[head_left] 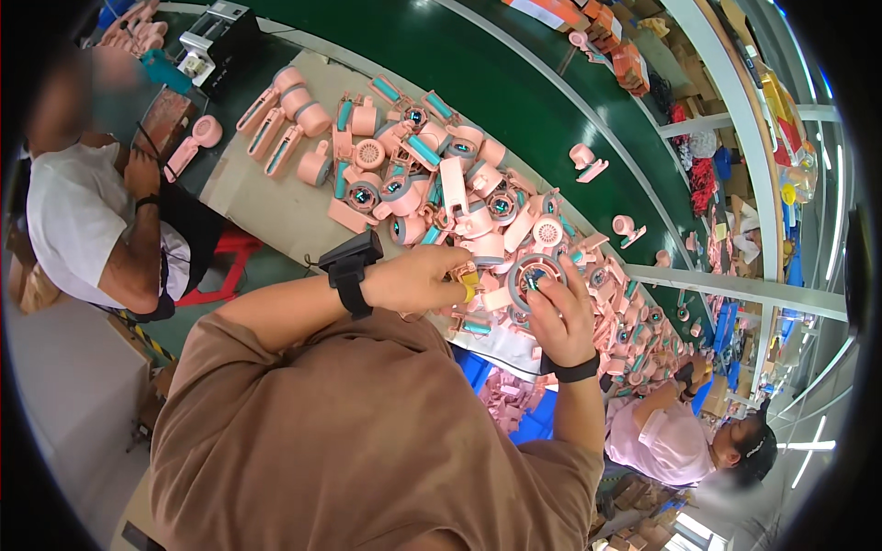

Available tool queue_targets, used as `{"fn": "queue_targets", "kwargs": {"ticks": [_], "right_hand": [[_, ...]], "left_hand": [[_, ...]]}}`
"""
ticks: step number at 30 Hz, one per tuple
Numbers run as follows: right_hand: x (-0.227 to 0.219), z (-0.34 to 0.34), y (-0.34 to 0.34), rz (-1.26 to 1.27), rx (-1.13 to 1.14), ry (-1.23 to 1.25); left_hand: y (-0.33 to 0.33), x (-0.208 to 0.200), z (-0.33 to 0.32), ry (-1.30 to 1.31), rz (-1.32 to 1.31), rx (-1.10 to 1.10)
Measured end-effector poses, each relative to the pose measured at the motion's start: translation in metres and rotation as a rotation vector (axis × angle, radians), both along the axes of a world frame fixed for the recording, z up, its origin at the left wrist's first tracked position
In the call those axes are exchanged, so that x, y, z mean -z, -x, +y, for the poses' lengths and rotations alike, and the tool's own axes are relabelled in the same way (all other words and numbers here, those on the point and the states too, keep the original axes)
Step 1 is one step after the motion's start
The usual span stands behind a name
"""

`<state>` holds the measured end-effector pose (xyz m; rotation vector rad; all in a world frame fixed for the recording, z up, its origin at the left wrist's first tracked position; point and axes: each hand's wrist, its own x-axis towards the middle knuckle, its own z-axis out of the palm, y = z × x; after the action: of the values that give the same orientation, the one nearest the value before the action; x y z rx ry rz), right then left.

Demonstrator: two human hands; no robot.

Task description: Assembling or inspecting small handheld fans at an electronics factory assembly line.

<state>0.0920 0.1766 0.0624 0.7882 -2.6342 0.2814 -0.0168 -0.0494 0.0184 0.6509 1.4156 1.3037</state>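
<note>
My left hand (418,278) is closed, its fingertips pinching a small yellow piece (471,283) whose exact kind I cannot make out. Just right of it lies a half-assembled pink handheld fan (497,298), with its round, grey-rimmed head open and dark inside. My right hand (563,323) is closed on that head, thumb and fingers at the rim and over the opening. What the right fingertips touch inside is partly hidden. Beyond both hands, a heap of similar pink fan bodies (452,184) with turquoise battery cells covers the cardboard-topped bench.
A green conveyor belt (514,92) runs behind the heap, carrying a few pink fans. A co-worker in white (83,216) sits at left near a dark machine (216,41); another in pink (663,441) works at right. A blue bin (542,418) of pink parts stands below the bench edge.
</note>
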Motion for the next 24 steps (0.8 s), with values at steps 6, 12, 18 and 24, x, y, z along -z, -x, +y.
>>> {"fn": "queue_targets", "kwargs": {"ticks": [6, 12, 18, 24], "right_hand": [[0.003, 0.013, -0.002, 0.033, -0.042, 0.001], [-0.004, 0.014, -0.003, -0.025, -0.076, -0.079], [-0.023, 0.004, 0.000, -0.607, 0.212, 0.454], [-0.029, 0.011, 0.018, -0.672, 0.055, 0.301]], "left_hand": [[-0.006, 0.007, 0.010, -0.098, -0.087, -0.019], [-0.010, 0.004, 0.016, -0.069, 0.146, -0.087], [-0.012, 0.015, 0.028, -0.116, 0.631, -0.117], [-0.014, 0.015, 0.039, -0.046, 0.681, 0.002]]}}
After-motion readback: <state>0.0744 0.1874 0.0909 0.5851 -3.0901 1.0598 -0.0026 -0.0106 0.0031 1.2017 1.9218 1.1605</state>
